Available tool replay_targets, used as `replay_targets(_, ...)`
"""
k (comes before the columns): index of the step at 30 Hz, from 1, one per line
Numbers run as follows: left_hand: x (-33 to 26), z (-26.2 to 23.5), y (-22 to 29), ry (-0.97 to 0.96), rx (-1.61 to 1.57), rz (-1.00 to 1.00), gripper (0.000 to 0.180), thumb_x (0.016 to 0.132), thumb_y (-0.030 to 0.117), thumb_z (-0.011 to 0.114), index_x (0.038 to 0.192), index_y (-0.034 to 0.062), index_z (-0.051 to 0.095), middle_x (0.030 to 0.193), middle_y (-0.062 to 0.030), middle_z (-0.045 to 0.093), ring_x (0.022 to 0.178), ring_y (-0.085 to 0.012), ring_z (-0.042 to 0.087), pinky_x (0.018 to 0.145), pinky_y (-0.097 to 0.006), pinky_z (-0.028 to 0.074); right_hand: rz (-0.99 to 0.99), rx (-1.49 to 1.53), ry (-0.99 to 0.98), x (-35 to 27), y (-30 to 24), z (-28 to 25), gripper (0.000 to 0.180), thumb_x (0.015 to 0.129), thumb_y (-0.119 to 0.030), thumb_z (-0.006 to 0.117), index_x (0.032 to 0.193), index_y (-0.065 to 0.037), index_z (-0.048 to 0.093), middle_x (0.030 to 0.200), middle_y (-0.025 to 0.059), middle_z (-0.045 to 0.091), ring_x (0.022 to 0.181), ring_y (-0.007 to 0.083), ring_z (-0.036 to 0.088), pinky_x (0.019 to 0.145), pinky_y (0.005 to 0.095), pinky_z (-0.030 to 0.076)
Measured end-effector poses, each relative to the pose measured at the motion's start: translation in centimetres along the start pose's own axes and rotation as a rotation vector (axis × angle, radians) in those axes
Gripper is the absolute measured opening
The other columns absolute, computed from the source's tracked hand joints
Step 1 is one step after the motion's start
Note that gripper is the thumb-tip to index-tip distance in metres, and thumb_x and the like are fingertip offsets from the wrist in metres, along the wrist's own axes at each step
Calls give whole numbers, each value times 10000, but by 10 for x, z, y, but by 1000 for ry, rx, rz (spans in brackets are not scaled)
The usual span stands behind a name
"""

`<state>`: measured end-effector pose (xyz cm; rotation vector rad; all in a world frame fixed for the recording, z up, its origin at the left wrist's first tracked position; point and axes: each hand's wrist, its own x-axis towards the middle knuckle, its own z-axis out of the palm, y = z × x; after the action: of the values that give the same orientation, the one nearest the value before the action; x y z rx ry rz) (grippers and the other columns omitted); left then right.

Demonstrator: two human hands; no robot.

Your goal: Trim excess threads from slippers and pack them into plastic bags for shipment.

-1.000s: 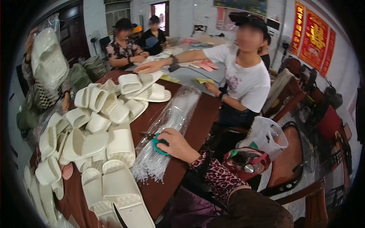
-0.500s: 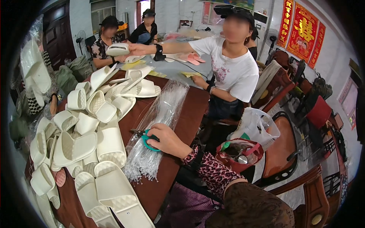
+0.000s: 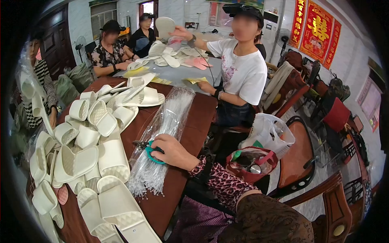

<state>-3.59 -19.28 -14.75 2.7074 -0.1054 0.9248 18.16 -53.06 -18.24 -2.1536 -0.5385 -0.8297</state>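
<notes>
My right hand (image 3: 175,151) is closed round the teal handles of a pair of scissors (image 3: 154,157), whose dark blades point left. The scissors rest over a bundle of thin clear plastic strands (image 3: 149,176) with small white ends, partly inside a clear plastic sleeve (image 3: 183,101). Left of them a heap of cream slippers (image 3: 77,162) covers much of the brown tabletop (image 3: 194,125). Two cream slippers (image 3: 119,202) lie side by side at the near edge. A pink sole piece (image 3: 62,194) peeks from under the heap. My left hand is out of view.
Across the table a co-worker in a white shirt (image 3: 247,69) lifts a cream slipper (image 3: 165,27). More slippers (image 3: 172,60) lie on the grey table (image 3: 182,75). At left stands a person in stripes (image 3: 42,77). A red bag (image 3: 251,162) and chairs are on my right.
The white-shirted co-worker has raised the slipper up and back. More of the striped person shows at left. The view has shifted slightly; my right hand still holds the scissors over the strands.
</notes>
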Motion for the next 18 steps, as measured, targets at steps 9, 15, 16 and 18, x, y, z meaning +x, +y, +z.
replay_targets(9,0,10,-2,6,-31,38,272,872,167,590,1062,-27,609,1145,-230,565,1046,-380,548,895,-459,441,13,-44,4,-4,2,-16,173,713,-136,667,815,-17,593,840,133,547,850,325,529,764,404,435)
replay_targets(15,-8,1,-6,17,19,7,251,862,122,600,1069,-19,610,1145,-226,567,1047,-375,550,895,-455,444,3,0,-18,0,-2,2,176,714,-140,665,814,-13,593,847,136,548,853,323,530,767,402,438)
replay_targets(16,-11,-3,-7,21,39,-6,253,861,122,600,1071,-18,609,1146,-226,567,1048,-375,549,896,-455,443,-6,19,-24,2,-4,10,176,714,-140,665,814,-13,593,847,136,548,853,323,530,767,402,438)
replay_targets(18,-3,6,-4,12,-4,30,256,859,121,600,1074,-17,608,1147,-226,566,1051,-374,548,898,-455,442,7,-49,10,-4,1,-8,181,718,-148,661,817,-12,595,850,136,550,857,322,532,769,399,442)
